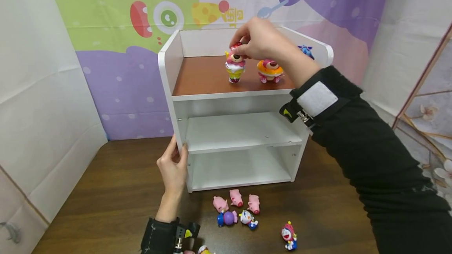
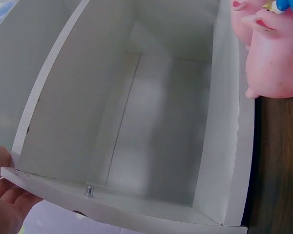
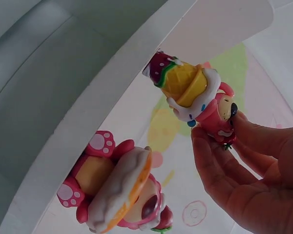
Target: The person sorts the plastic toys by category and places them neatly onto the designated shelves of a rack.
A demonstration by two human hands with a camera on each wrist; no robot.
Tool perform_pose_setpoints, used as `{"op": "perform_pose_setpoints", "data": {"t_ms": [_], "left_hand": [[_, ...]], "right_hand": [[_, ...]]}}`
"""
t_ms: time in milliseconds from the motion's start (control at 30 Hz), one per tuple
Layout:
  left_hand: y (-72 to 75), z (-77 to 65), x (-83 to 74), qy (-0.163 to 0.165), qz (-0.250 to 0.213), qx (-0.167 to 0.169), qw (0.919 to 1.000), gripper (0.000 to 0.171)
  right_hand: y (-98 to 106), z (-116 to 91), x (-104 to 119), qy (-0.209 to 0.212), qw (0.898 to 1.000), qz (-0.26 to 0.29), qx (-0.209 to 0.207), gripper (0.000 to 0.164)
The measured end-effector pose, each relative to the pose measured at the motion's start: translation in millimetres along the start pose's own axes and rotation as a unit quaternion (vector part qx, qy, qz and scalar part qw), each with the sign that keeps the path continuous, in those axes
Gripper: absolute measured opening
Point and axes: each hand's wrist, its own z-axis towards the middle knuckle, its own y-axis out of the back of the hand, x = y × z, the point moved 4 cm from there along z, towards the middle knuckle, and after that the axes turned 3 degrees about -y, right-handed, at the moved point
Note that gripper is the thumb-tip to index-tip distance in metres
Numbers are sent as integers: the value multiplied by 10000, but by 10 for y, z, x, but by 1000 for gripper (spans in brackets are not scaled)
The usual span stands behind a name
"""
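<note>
My right hand [image 1: 259, 40] pinches the head of a pink bear figurine in an ice-cream cone [image 1: 234, 68] between thumb and fingers. It is upright at the front of the white shelf unit's brown top [image 1: 205, 75]; in the right wrist view its cone base [image 3: 159, 66] meets the board's edge. Beside it sits a pink bear figurine with an orange doughnut ring [image 1: 270, 69]. A blue figurine [image 1: 306, 51] is partly hidden behind my right arm. My left hand [image 1: 174, 167] grips the left side panel [image 1: 172, 101], thumb on the front edge and fingers outside.
Before the unit, on the dark wooden table [image 1: 106, 191], lie several pink pig figurines [image 1: 236, 198], a purple-and-blue figurine [image 1: 227, 218] and a white-and-blue one [image 1: 248, 219]. A pink-hooded figurine [image 1: 289, 236] lies farther right. More toys are cut off at the bottom edge.
</note>
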Motion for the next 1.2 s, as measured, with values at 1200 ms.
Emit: {"op": "perform_pose_setpoints", "data": {"t_ms": [1200], "left_hand": [[-4, 5, -23, 74, -33, -18, 10000, 40]], "right_hand": [[52, -32, 41, -22, 9993, -181, 336, 44]]}}
